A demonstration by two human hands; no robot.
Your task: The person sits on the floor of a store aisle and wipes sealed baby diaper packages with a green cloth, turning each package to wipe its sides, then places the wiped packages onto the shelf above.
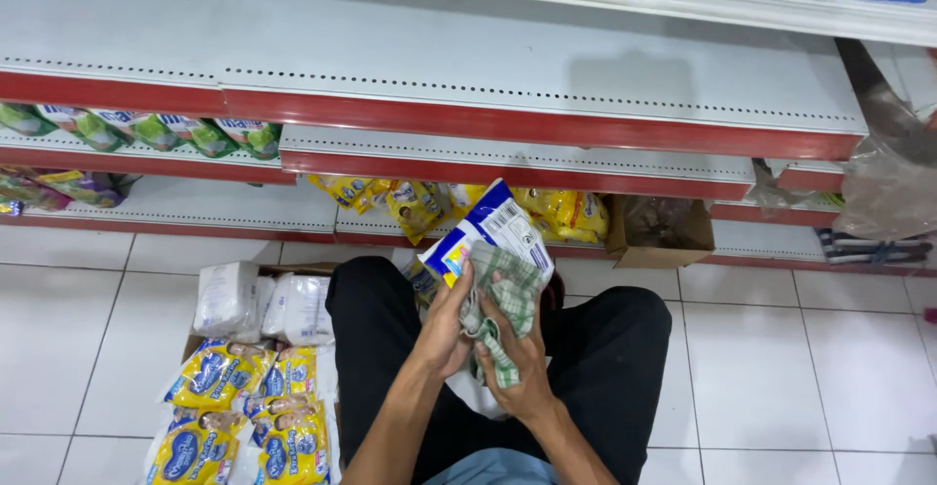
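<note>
Two hands grip things above the lap: the left hand (444, 334) holds a white-and-blue plastic packet (488, 236) pointing up toward the shelf, the right hand (517, 373) presses a green checked cloth (508, 300) against it.

A small grocery shop aisle: white metal shelves with red edge strips (547, 129) span twelve o'clock, yellow packets (566, 214) stocked on the lowest tier. At eight o'clock, a cardboard box of packaged goods (244, 417) sits on the white tiled floor (800, 368).
</note>
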